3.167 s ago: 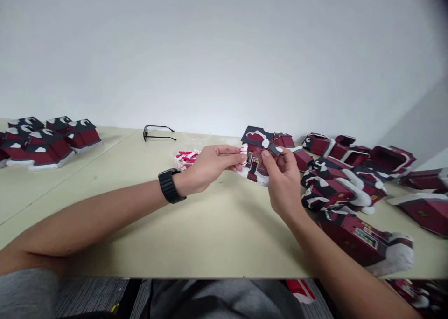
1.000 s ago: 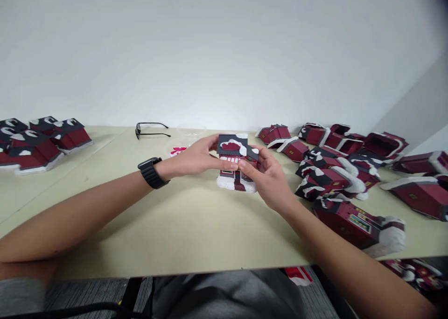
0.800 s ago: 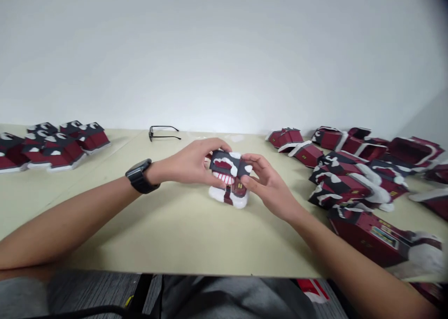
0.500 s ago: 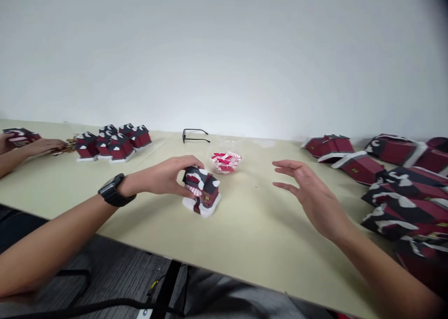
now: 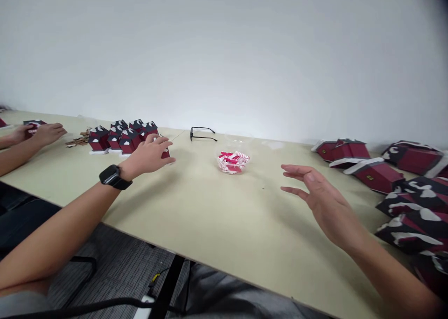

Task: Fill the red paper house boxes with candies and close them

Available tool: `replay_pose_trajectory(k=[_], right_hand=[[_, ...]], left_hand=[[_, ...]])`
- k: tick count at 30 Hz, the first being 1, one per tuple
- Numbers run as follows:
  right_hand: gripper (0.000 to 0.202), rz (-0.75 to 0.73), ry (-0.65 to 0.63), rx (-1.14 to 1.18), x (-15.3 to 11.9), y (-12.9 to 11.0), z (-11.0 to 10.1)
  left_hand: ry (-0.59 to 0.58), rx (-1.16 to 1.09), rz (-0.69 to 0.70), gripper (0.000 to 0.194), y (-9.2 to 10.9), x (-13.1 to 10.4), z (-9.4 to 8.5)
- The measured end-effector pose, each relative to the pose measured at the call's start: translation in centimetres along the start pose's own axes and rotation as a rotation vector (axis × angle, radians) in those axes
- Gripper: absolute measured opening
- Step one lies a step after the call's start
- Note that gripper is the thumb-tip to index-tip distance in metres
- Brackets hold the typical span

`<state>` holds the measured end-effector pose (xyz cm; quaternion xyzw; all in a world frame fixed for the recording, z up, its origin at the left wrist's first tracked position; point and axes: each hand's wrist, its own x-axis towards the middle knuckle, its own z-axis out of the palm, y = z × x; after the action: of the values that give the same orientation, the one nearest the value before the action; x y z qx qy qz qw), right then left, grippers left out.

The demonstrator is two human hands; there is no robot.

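Since half a second ago, the left hand (image 5: 149, 155) has carried the small paper house (image 5: 164, 152) leftward across the table (image 5: 217, 216), away from the middle, to the right edge of the group of finished houses (image 5: 121, 135). Only a sliver of red wall and white base shows past the fingers, just beside that group. The fingers curl over the house, but whether they grip it or merely rest on it cannot be told.

Behind the bare middle of the table lies a pair of black glasses (image 5: 203, 134), and nearer sits a clear dish of red-and-white pieces (image 5: 233, 162), between the two hands and apart from both. To the right lies a loose heap of unfolded house boxes (image 5: 392, 183), dark red with black roofs and white snow trim, some tipped on their sides. At the far left, another person's hands (image 5: 37, 132) rest on the table around a similar red piece, well apart from the group of houses.

Nothing stands between the left hand and the houses. The left arm reaches out long and nearly straight, a black watch (image 5: 114, 176) on its wrist. The right hand (image 5: 322, 200) hovers above the table, palm turned inward, fingers spread and slack, holding nothing, near the heap on the right.
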<state>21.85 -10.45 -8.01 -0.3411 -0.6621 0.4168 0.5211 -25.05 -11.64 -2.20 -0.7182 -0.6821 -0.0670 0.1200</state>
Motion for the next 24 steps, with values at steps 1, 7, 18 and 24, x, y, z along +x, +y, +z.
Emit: replay_pose_trajectory(k=[1,7,18,24], right_hand=[[0.038,-0.002,0.004,-0.002,0.0,0.0,0.0],[0.038,0.0,0.015,-0.008,0.2,0.1,-0.2],[0.042,0.028,0.056,-0.057,0.3,0.0,-0.1],[0.039,0.105,0.048,-0.184,0.6,-0.6,-0.3]], left_hand=[[-0.018,0.052,-0.005,0.061,-0.6,0.3,0.5],[-0.001,0.098,-0.15,0.039,-5.9,1.1,1.5],[-0.027,0.142,-0.199,0.036,-6.7,2.8,1.3],[0.133,0.151,0.047,0.046,1.2,5.7,-0.6]])
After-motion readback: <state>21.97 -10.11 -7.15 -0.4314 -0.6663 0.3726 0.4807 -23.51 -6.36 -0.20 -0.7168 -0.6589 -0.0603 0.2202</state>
